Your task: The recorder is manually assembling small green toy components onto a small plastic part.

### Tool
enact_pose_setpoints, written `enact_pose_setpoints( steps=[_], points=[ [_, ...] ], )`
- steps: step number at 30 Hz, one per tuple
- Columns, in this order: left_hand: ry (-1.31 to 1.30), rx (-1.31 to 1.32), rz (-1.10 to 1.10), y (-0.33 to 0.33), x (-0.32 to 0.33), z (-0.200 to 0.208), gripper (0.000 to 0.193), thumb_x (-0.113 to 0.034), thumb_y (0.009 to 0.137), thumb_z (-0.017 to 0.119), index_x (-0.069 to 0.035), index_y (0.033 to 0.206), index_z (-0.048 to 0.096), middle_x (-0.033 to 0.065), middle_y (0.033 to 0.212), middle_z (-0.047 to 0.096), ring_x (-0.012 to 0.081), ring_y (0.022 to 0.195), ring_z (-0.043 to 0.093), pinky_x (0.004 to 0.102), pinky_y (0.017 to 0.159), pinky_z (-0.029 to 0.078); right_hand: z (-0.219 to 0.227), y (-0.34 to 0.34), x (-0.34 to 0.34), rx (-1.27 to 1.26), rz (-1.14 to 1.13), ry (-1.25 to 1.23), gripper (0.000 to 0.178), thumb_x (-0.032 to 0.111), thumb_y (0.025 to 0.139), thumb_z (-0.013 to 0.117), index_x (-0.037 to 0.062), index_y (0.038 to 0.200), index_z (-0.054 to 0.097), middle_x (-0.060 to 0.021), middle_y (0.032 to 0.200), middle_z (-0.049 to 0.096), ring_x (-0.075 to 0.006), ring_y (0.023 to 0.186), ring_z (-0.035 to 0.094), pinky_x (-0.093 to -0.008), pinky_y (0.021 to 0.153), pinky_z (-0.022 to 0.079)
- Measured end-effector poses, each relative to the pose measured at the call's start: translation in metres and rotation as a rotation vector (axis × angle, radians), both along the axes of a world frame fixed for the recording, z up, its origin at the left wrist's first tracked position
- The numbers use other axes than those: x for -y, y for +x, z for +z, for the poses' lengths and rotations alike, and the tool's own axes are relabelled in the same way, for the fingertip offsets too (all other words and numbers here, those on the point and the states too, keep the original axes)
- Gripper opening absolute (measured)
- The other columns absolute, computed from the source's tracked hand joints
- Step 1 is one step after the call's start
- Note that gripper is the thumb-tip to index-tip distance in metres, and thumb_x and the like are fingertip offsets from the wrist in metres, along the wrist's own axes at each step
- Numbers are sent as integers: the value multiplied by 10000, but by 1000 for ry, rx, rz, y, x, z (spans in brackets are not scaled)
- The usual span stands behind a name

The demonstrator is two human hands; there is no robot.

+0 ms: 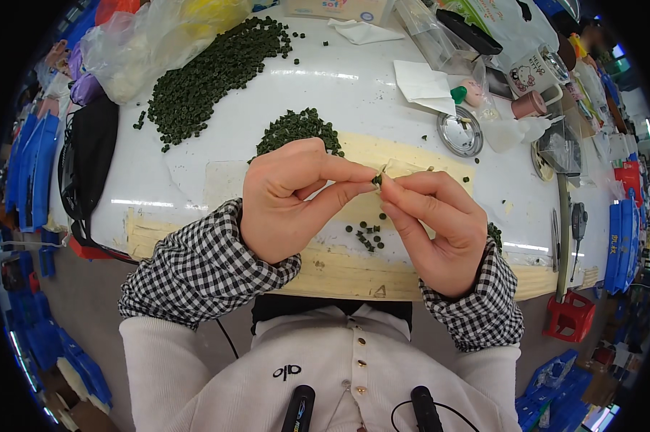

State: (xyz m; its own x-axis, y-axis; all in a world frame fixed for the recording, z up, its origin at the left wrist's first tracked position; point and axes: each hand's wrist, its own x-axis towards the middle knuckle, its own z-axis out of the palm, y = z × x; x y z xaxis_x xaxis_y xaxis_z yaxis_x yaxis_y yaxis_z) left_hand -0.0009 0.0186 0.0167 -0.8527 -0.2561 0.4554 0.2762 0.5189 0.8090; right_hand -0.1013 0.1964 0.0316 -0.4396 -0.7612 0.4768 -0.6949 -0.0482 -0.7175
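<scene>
In the head view, the left hand (289, 198) pinches a small dark green piece (377, 180) between thumb and forefinger, to the right of the smaller green heap (303, 128) on the bench (217, 176). The right hand (444, 230) has its fingers drawn close at the piece; whether they grip it, I cannot tell.

Left hand (285, 198) pinches, right hand (444, 230) bent close, fingers (348, 170) perhaps touching.
</scene>
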Motion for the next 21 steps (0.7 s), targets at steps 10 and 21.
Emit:
enact_pose_setpoints(
  steps=[10,21],
  points=[
    [38,20,-8,-1,-1,2,225,36,724,745,-56,928,721,-54,616,385,45,542,320,214,505,252,-1,0,1,-27,-15,-10,278,-62,788,679,-2,1060,677,-116,928,635,-193,765,631,-254,643,510],
    [59,31,-11,-1,-1,4,225,44,719,748,-49,922,719,-55,604,359,44,540,309,214,510,252,9,-7,-6,-61,-149,-37,251,-20,791,697,-8,1040,679,-104,910,631,-163,752,619,-252,665,501]
  ],
)
